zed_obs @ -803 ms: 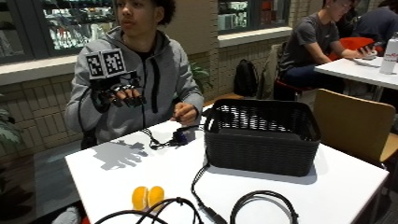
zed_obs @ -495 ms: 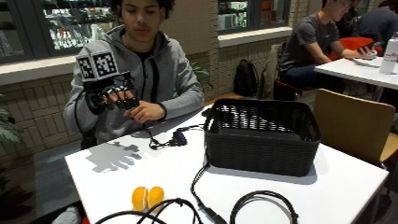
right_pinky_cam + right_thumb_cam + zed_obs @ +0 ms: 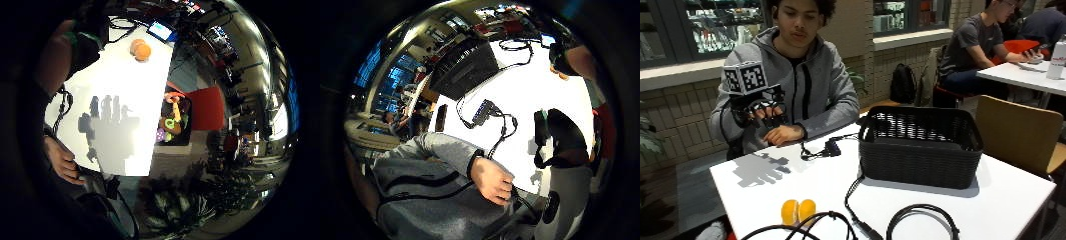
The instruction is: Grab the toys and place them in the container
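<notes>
The person sits at the white table [image 3: 1013, 200] with the gloved right hand [image 3: 763, 112] raised up in the air, well above the tabletop, forearm bent up from the elbow. It's holding nothing. The fingers [image 3: 773, 116] point downward and look relaxed and a bit spread, going by the shadow [image 3: 760, 170] on the table, which shows them apart; the glove itself is dark enough that I can't be totally sure how curled they are.

The bare left hand [image 3: 783, 134] rests at the table's near edge by the person's body, beside a small black cable hub [image 3: 832, 148].

The black woven basket [image 3: 919, 145] sits upright on the table, well apart from the raised hand, on the far side of the cable hub from it. An orange toy [image 3: 798, 212], two rounded lobes side by side, lies on the table toward the corner opposite the person, well apart from the basket and with black cables [image 3: 919, 220] looping just beside it.

From the little-finger palm view you can also see a dark bin [image 3: 172, 122] down on the floor off the table's edge, with a bunch of colourful toys [image 3: 170, 120] in it — yellow, green, purple bits.
</notes>
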A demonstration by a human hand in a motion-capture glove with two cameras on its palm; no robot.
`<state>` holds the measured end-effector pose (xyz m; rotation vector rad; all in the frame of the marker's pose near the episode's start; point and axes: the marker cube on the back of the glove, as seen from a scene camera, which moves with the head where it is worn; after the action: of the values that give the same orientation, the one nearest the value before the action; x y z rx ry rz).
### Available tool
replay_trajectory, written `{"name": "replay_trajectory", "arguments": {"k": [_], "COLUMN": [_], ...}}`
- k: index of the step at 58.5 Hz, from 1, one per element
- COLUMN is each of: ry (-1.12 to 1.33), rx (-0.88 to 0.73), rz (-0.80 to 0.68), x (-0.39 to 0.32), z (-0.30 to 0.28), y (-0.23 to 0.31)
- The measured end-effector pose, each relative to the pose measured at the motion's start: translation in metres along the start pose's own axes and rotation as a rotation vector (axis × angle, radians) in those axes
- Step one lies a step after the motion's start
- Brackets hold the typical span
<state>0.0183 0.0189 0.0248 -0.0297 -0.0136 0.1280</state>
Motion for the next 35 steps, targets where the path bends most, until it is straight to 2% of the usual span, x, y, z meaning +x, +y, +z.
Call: {"name": "replay_trajectory", "arguments": {"k": [12,35], "ry": [-0.005,-0.033], "rx": [-0.012,-0.088], "rz": [-0.017,0.006], "x": [0.000,0.036], "z": [0.004,0.028], "y": [-0.012,-0.070]}}
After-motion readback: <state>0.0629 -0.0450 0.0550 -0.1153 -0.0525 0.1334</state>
